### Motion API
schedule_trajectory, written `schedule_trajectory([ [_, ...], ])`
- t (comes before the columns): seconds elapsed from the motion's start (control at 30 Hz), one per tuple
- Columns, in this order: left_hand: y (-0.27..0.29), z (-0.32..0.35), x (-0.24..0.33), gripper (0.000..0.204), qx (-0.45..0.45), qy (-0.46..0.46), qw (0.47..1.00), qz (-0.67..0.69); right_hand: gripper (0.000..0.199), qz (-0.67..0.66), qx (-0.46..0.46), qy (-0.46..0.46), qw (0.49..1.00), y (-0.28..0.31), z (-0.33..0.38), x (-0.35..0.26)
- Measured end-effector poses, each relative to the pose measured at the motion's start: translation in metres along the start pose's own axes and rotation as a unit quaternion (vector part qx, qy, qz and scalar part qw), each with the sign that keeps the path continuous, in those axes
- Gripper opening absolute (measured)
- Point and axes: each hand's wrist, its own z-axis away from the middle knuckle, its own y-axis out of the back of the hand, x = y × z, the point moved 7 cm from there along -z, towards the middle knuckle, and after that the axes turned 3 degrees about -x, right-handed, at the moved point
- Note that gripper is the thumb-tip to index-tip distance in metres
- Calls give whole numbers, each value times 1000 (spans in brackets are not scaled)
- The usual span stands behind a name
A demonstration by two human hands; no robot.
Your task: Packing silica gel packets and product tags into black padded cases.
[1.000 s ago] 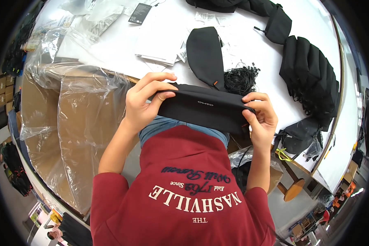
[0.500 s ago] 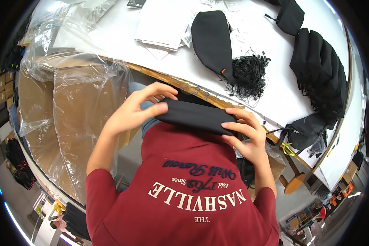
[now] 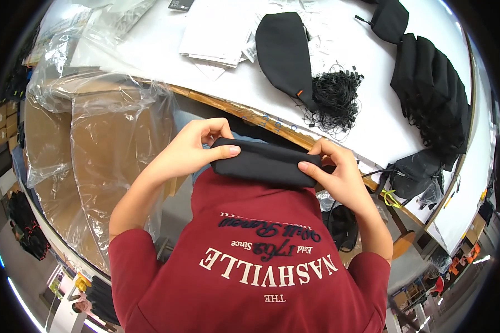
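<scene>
Head view. Both hands hold a flat black pouch [image 3: 264, 162] at centre frame, close to the body, just above the red shirt [image 3: 261, 261]. Left hand [image 3: 197, 147] closed on the pouch's left end, thumb on top, fingers curled under. Right hand [image 3: 336, 172] pinches the right end between thumb and fingers.

Judgement: the pouch is being squared or flattened between the two grips. To do it well, keep even tension from both ends and keep thumbs flat along the top edge so the fabric does not bunch.

Edges and room: the table edge [image 3: 250, 116] runs diagonally just above the hands. White tabletop beyond carries another black pouch [image 3: 283, 55], a tangle of black cords [image 3: 336, 100], papers [image 3: 216, 33], and a stack of black pouches [image 3: 433, 94] at upper right. Plastic-lined cardboard box [image 3: 105, 155] fills centre left. Open space is mainly between the table edge and the chest.
</scene>
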Motion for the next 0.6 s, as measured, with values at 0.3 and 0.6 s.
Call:
schedule_trajectory([
  [0.3,21,-1,3,20,66,-80,992,76,12,-56,318,122,939,80,77,0],
  [0.6,-12,-59,42,21,212,-227,914,-263,20,239,485,10,841,87,67,45],
])
